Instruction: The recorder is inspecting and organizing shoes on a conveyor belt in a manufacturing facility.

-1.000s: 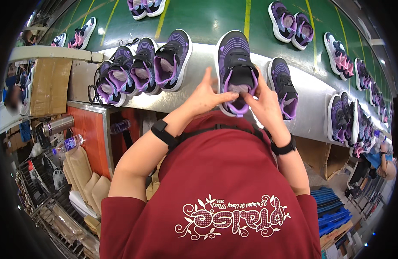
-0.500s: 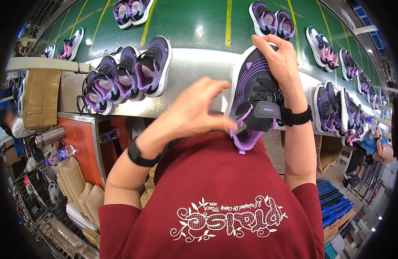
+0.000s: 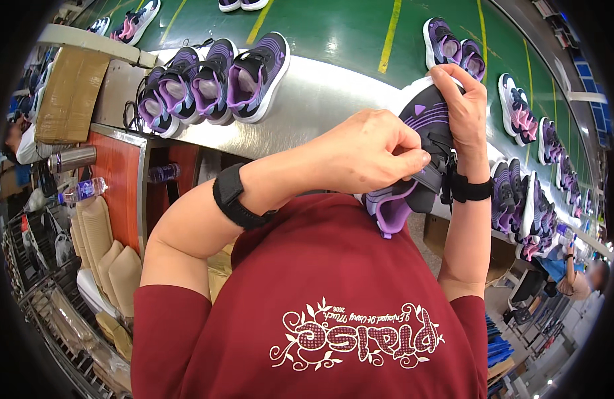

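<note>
Head cam: R hand (image 3: 465,110) clamped on toe end of a black/purple shoe (image 3: 432,126), thumb & fingers wrapped over the tip. Shoe is up off the ledge btw the two hands, tilted, toe away from the body, heel near the maroon shirt (image 3: 347,279). L hand (image 3: 373,147) lies across the shoe's mid, fingers curled in, thumb & fingers pinched tog. on the dark strap (image 3: 431,175); exact contact partly hidden. Purple-lined heel opening shows just below L hand. Black band on each wrist.

Left of L hand, well apart: row of 4 similar shoes (image 3: 220,63) on metal ledge (image 3: 320,93), side by side, toes away from body. Beyond both hands: green surface (image 3: 333,40) w/ yellow lines. Just past R fingertips, a purple/black pair (image 3: 443,43) on it; right of R hand, a pair w/ pink parts (image 3: 516,110). Right of R wrist, more shoes (image 3: 503,193) grouped close. Far left of L forearm: cardboard box (image 3: 71,100), plastic bottle (image 3: 84,190) lower.
</note>
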{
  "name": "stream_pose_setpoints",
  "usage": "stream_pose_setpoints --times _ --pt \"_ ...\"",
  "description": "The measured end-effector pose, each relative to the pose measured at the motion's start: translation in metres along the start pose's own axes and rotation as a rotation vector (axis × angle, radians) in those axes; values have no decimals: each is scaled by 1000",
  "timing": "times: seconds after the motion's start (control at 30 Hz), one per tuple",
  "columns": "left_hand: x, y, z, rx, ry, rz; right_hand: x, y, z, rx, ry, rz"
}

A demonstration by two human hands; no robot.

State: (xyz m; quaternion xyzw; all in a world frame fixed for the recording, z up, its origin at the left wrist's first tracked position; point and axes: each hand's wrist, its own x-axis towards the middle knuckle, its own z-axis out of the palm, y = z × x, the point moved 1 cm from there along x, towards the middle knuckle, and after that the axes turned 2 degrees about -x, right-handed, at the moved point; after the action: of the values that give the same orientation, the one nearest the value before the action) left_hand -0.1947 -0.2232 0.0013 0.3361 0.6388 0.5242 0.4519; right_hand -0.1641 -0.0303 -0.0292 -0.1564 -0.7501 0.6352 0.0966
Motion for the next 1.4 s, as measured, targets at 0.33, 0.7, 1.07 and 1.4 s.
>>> stream_pose_setpoints --times 0.33,0.7,1.07,1.4 --pt "-5 -19 14 103 21 -13 -8 30 -18 108 34 -54" --pt "-1 -62 31 150 208 -193 -11 41 -15 -10 168 45" --pt "-2 -73 41 451 308 188 -25 80 -51 45 354 218" --pt "12 -140 -10 -324 339 -464 -97 136 -103 -374 -200 374"
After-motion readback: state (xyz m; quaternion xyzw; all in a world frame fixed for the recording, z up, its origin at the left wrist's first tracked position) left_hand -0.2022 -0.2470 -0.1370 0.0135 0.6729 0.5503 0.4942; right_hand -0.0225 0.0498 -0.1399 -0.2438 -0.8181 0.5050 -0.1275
